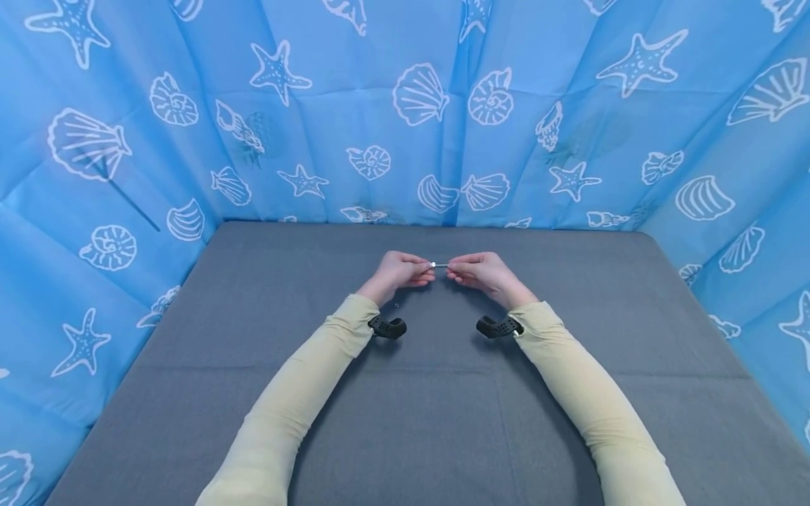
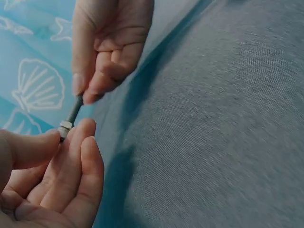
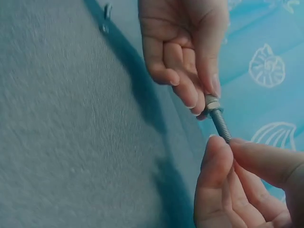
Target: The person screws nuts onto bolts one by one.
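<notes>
A threaded metal bolt (image 3: 222, 124) stretches between the fingertips of both hands, above the table. My left hand (image 1: 401, 270) pinches one end of it between thumb and fingers, where a shiny hex nut (image 3: 213, 105) sits right beside the fingertips. What lies under those fingertips is partly hidden. From the other side my right hand (image 1: 484, 274) pinches the plain threaded end, whose tip is covered. In the left wrist view the nut shows next to the left thumb, and a short length of shaft runs from it up to the right fingers.
Small metal pieces (image 3: 108, 10) lie on the grey cloth-covered table (image 1: 430, 422), near the left forearm. A black wrist strap (image 1: 387, 327) hangs at each cuff. Blue curtains (image 1: 380, 105) with white shell prints stand behind the table and at both sides.
</notes>
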Available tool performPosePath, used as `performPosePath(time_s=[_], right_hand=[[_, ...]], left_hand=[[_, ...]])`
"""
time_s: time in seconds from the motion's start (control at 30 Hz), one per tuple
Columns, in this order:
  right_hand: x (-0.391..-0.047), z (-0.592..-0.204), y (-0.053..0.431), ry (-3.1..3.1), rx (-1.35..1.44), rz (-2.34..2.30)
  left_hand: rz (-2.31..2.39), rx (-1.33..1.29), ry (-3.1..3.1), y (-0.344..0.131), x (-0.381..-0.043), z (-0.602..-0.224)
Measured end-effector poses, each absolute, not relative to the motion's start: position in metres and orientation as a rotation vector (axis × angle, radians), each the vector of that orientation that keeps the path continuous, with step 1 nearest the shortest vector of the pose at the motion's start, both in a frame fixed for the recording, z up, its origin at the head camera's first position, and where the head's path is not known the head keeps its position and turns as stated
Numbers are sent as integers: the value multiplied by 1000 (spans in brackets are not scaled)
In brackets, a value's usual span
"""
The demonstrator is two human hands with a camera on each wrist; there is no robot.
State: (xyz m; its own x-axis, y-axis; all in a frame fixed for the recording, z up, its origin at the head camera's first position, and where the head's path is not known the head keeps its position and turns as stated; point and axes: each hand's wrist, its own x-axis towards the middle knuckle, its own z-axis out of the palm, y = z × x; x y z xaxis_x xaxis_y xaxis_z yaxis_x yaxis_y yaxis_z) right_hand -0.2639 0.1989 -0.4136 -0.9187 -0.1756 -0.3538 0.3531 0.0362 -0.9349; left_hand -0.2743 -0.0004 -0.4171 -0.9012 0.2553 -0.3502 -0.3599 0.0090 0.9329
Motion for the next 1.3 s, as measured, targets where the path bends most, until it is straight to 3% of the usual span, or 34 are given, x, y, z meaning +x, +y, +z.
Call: performPosePath(time_s=[0.93,1.3], right_hand=[[-280,-418,189,2049,344,-1814],[-267,-415,192,2065,261,-1882]], left_hand=[[1816,-443,2055,20,-290,-420],[1750,-218,2039,-23,-286,-403]])
